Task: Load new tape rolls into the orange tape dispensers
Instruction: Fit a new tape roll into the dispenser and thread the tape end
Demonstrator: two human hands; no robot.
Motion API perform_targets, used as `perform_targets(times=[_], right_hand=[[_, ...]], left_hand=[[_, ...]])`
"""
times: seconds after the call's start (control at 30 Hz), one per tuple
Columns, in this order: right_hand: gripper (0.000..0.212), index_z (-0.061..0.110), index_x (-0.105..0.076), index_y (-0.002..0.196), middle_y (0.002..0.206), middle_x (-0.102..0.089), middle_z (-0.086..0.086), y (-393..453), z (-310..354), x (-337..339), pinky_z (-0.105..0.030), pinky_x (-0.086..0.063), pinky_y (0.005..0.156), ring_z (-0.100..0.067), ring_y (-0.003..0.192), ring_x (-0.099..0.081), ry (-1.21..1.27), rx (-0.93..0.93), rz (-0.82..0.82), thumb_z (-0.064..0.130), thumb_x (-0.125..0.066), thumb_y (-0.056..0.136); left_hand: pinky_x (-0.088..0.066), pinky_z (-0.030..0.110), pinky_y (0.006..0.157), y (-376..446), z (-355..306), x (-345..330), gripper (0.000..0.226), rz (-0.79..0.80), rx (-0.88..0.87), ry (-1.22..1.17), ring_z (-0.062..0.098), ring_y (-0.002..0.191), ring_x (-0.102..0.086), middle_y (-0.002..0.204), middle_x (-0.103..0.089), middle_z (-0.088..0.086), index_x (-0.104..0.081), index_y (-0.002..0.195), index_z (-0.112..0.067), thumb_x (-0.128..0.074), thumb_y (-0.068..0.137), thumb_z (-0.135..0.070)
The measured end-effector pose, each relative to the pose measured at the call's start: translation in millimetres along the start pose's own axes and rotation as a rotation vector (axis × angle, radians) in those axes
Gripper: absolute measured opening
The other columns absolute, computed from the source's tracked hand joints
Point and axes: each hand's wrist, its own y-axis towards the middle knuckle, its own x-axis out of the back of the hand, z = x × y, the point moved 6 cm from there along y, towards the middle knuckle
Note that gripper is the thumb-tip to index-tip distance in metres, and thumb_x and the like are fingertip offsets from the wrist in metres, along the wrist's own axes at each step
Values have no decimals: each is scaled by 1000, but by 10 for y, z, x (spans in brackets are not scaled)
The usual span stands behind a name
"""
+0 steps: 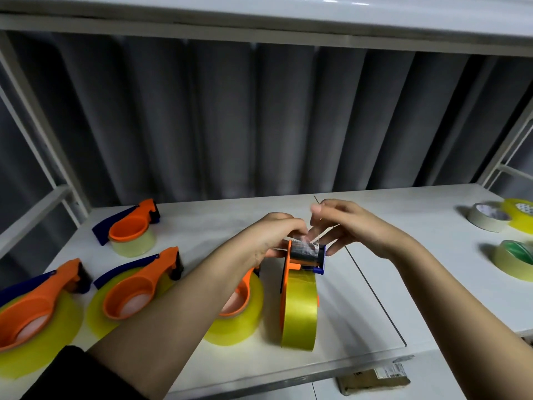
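**Threading the tape end over the roller**

Fingers (pixel 327 243) of the right hand (pixel 357 229) pinch the loose, clear tape end (pixel 313 239) and draw it up and back from the dispenser's head, thumb raised above it. Left hand (pixel 268 241) curls round the orange side of the dispenser (pixel 302 261), steadying its head; its fingertips are hidden behind the frame.

That dispenser stands on edge near the middle of the tabletop (pixel 360 307), with a yellow roll (pixel 298 310) already seated in it and resting on the surface. So the roll looks loaded, and the job in hand is probably feeding the end past the dark roller (pixel 302 251) to the cutter.

Handling, as a judgement: the film is thin, limp and sticky on one face, so it will wrinkle, fold on itself or cling to skin. Best held by its two edges, taut and square to the roller. The dispenser is light, stiff plastic and would tip on its narrow edge unless braced by the frame. Any toothed blade at the head should be kept clear of fingertips.

Just left, partly under the left forearm, lies another loaded dispenser (pixel 245 313), then two more (pixel 138 293) (pixel 34 310) and one further back (pixel 132 226). Three spare rolls (pixel 487 217) (pixel 522 215) (pixel 513 261) lie well apart at the right.
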Motion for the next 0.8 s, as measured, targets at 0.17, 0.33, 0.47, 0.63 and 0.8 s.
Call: perform_targets(times=[0.17, 0.33, 0.47, 0.63, 0.8], right_hand=[[18, 9, -56, 87, 84, -74, -3, -20, -144, 28, -22, -55, 58, -19, 77, -68, 68, 38, -55, 26, -58, 93], [17, 16, -62, 80, 88, -73, -4, 26, -313, 9, -19, -52, 61, -12, 81, -67, 246, -51, -38, 30, -60, 91], [16, 13, -60, 86, 97, -74, -8, 67, -331, -4, -22, -53, 66, -15, 84, -70, 258, -65, -19, 29, -61, 91], [18, 13, -58, 84, 90, -73, -5, 82, -305, 8, -23, -53, 68, -15, 82, -69, 254, 6, -4, 30, -62, 86], [13, 15, -59, 85, 88, -72, -4, 92, -313, 11, -20, -52, 60, -17, 82, -69, 313, 98, -70, 28, -62, 85]], left_hand=[[-55, 32, 84, 9, 65, 24, 8, 15, -14, -20, 19, 82, -68, 81, -71, 4, -62, 73, -16, -62, 81, -17], [-52, 32, 82, -1, 134, 41, 20, 79, 35, -162, 12, 70, -67, 88, -73, 4, -65, 95, -14, -61, 88, -33], [-52, 29, 71, 43, 137, 61, 25, 9, 19, -186, 15, 74, -71, 98, -72, 6, -63, 103, -16, -64, 87, -35], [-50, 28, 69, 71, 121, 63, 8, -30, 51, -227, 21, 89, -69, 95, -71, 3, -61, 85, -20, -59, 90, -27], [-44, 29, 69, 77, 144, 2, 14, 49, 149, -208, 15, 80, -63, 83, -69, -2, -59, 82, -20, -55, 88, -31]])
